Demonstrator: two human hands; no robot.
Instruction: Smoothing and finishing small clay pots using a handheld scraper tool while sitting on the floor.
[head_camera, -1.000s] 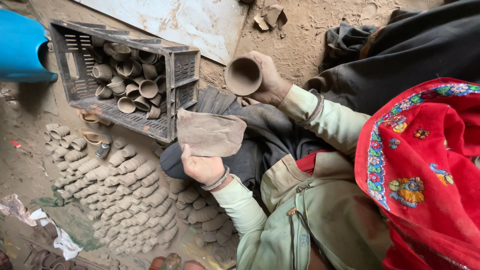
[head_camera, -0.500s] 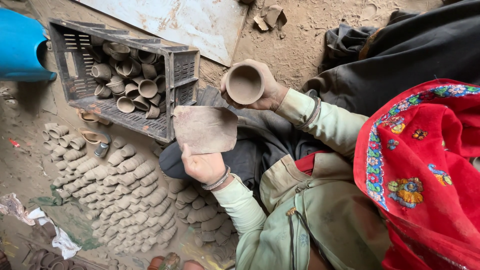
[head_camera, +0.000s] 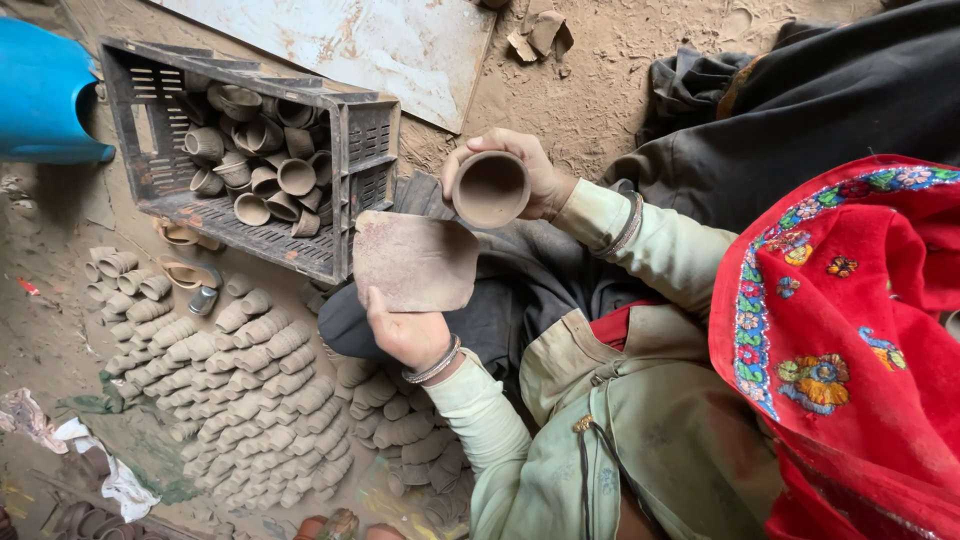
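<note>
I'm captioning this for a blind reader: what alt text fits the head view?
A seated person's right hand holds a clay cup while the left hand grips a worn abrasive sheet. A dark crate of cups sits behind rows of stacked cups on dirt.

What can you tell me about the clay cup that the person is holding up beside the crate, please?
The clay cup is small, round and dull brown, apparently unfired clay with a smooth rim. Its open mouth faces the camera, showing a bare, empty inside. The right hand wraps around its wall from behind. Its lower edge meets or overlaps the flat brown sheet held in the left hand; contact is unclear.
</note>
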